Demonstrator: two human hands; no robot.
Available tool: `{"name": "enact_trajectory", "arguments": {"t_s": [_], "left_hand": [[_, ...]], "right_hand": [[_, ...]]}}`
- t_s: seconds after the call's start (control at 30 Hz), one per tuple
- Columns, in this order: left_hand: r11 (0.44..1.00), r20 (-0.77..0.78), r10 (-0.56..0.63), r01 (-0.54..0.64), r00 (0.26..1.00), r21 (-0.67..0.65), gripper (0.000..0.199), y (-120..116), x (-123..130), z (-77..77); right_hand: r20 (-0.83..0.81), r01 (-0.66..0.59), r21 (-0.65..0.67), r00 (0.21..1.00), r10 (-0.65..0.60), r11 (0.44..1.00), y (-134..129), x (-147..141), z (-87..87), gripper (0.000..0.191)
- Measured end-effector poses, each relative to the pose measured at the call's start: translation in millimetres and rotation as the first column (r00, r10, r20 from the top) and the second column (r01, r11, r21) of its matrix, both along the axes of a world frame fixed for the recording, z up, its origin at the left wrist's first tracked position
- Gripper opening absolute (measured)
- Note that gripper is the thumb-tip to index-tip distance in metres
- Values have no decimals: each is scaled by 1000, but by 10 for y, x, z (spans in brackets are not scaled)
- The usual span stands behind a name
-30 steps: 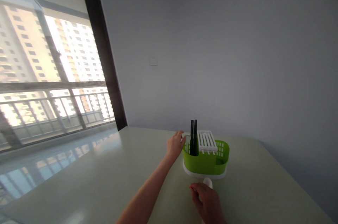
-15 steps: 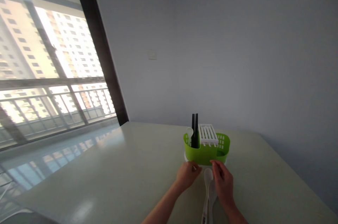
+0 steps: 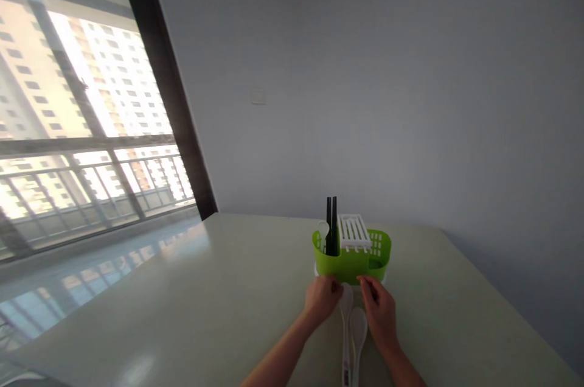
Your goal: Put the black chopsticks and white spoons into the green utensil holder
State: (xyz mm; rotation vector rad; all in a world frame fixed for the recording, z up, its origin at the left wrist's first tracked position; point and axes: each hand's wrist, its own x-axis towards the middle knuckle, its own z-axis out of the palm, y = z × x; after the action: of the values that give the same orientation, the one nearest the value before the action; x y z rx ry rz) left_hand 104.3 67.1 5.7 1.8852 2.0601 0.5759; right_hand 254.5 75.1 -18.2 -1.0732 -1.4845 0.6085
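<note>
A green basket (image 3: 351,266) with a white slatted rack (image 3: 353,231) on top stands upright on a white base. Black chopsticks (image 3: 331,223) and a small white spoon (image 3: 323,229) stand in its left compartment. Two long white spoons lie in front, handles toward me: the left spoon (image 3: 346,299) reaches close to the base, and the right spoon (image 3: 359,323) lies lower. Beside the left spoon's bowl, my left hand (image 3: 322,297) has its fingers curled. My right hand (image 3: 379,308) is pinched at the basket's front base; anything between its fingers is hidden.
The pale glossy table (image 3: 228,289) stretches out on both sides of the basket. Behind it rises a grey wall (image 3: 365,101) with a switch plate (image 3: 258,97). A large window with a dark frame (image 3: 164,70) is at the left.
The left long spoon has shifted left and toward the basket, close to my left hand. The right long spoon is now more exposed between my hands. The whole view has shifted slightly.
</note>
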Motion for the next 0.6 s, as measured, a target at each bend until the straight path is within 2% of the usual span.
{"name": "enact_trajectory", "arguments": {"t_s": [0.23,0.33,0.4,0.5,0.57,0.6], "left_hand": [[978,-20,62,-57,998,199,17,-169,-281,258],[930,-46,79,-57,996,364,21,-288,-396,465],[853,-49,92,-54,995,519,22,-366,-473,660],[669,-32,128,-62,991,741,20,-415,-586,1010],[547,-39,168,-61,985,835,20,-373,-650,1237],[504,-49,187,-53,981,862,20,-329,-675,1334]], "right_hand": [[144,-79,-16,986,80,997,-26,-60,-51,32],[195,-87,-17,977,88,996,-23,-62,-76,33],[211,-90,-9,973,90,996,-18,-61,-86,35],[220,-92,5,971,89,996,-11,-65,-97,38],[226,-95,16,970,89,995,-8,-68,-103,39],[228,-97,23,970,89,995,-6,-69,-106,39]]}}
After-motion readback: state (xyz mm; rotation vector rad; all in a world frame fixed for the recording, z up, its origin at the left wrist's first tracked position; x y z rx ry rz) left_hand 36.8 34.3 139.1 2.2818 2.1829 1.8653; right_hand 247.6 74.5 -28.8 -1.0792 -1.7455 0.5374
